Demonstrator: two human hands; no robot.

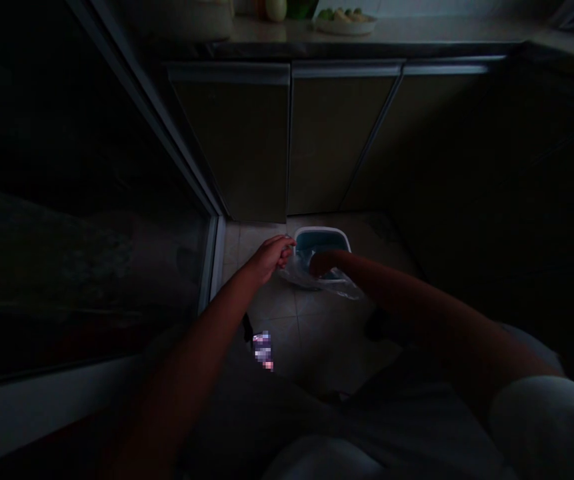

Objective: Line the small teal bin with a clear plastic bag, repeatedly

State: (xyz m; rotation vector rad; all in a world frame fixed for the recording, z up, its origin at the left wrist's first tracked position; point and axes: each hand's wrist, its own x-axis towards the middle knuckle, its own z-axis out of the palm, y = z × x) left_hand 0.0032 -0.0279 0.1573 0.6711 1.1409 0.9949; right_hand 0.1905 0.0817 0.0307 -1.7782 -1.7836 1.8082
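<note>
**Plastic bag point(299, 275) draped over a white-rimmed bin point(323, 231) on the tile floor point(287, 320), cabinets point(327, 140) just behind.**
Left grip point(269, 260) closed on the bag; right grip point(324, 263) over the bin, too dark to tell. Sliding-door frame point(209, 267) near on the left.

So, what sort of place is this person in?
Most likely a home kitchen, though it's dim: a stone-look countertop holds a plate of what looks like fruit, fitted cabinet doors run beneath it, and the floor tiles suit one too.
</note>
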